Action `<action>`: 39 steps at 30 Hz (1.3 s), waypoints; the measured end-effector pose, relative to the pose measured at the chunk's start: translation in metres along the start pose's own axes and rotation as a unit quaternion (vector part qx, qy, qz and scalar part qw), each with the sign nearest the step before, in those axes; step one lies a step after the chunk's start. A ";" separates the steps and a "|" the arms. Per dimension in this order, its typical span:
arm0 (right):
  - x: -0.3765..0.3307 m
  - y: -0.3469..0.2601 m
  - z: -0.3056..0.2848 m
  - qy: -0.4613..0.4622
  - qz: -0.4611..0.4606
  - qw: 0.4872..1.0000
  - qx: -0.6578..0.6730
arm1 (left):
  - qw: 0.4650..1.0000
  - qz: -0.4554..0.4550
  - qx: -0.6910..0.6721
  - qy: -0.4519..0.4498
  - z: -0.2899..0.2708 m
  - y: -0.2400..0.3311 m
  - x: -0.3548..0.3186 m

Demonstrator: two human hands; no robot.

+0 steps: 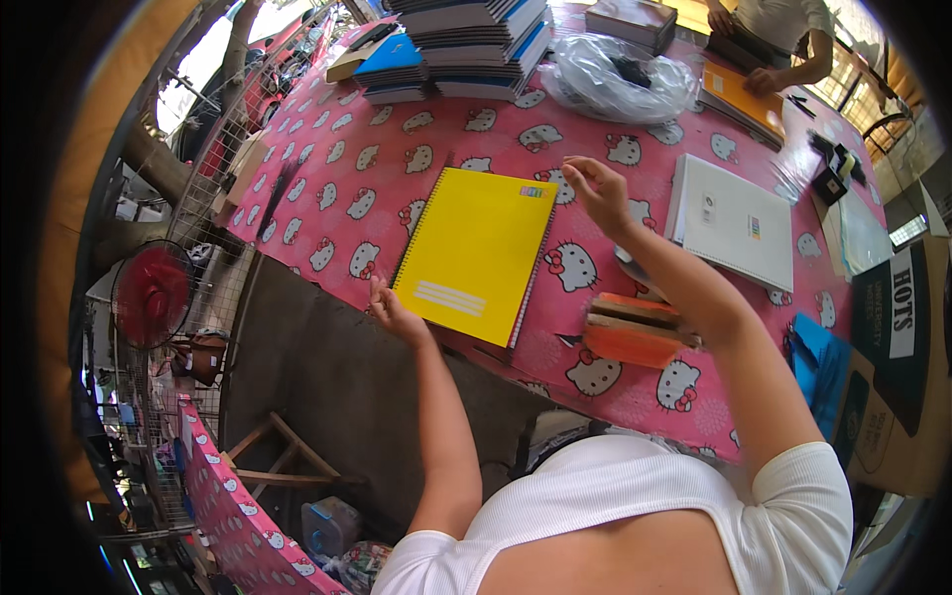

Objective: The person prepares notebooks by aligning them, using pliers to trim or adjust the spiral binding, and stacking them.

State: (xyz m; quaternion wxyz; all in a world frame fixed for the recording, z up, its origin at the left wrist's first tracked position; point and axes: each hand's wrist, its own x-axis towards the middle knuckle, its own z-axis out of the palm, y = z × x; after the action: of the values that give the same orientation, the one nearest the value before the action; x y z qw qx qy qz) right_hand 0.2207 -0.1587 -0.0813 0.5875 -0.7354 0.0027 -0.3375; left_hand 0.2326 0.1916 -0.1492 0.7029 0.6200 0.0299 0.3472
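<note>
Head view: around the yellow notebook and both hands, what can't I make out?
- Left hand fingertips at yellow notebook corner: contact unclear, too small.
- Right hand: anything pinched is too small to tell.
- Orange block: right end hidden by the forearm.

I've got a bright yellow notebook point(476, 253) with pale stripes near its lower corner, lying on a pink tablecloth point(397, 139) printed with white cat faces wearing red bows. Right of the notebook, a white book point(734, 223). Below that, an orange block point(632, 332) with a pale band. Behind the notebook, a blue book point(392, 55). Far left of it, a red fan point(151, 295). My sleeves point(793, 516) are white.
</note>
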 end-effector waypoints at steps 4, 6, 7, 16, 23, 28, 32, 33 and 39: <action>0.012 0.044 0.047 0.050 0.189 0.979 0.065 | 0.994 -0.105 -0.031 0.022 0.020 0.010 0.007; 0.004 0.038 0.055 0.009 0.135 0.991 -0.001 | 0.989 -0.131 -0.060 0.032 0.009 0.008 0.008; 0.003 0.027 0.051 -0.044 0.069 0.995 -0.063 | 0.992 -0.108 -0.064 0.020 -0.001 0.005 0.011; -0.035 -0.046 -0.188 -0.348 0.009 0.767 -0.539 | 0.992 0.022 -0.015 -0.120 0.053 0.147 -0.009; -0.056 -0.012 -0.195 -0.241 -0.051 0.827 -0.506 | 0.697 0.187 0.216 -0.657 0.122 0.198 -0.187; -0.065 0.002 -0.195 -0.263 -0.070 0.757 -0.594 | 0.664 0.170 0.218 -0.694 0.133 0.188 -0.212; -0.050 -0.015 -0.203 -0.308 0.025 0.782 -0.541 | 0.731 0.070 0.095 -0.672 0.161 0.172 -0.195; -0.045 -0.022 -0.213 -0.311 0.004 0.796 -0.520 | 0.754 0.063 0.061 -0.651 0.173 0.170 -0.195; -0.080 -0.173 -0.199 -0.211 -0.067 0.888 -0.403 | 0.830 0.229 0.047 -0.507 0.217 0.162 -0.196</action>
State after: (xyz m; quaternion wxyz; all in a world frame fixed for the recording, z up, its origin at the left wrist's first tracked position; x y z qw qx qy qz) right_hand -0.0083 -0.2450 0.0451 0.2033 -0.9613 -0.0346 -0.1826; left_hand 0.1134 -0.0974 -0.0314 0.4898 0.7302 -0.4574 0.1332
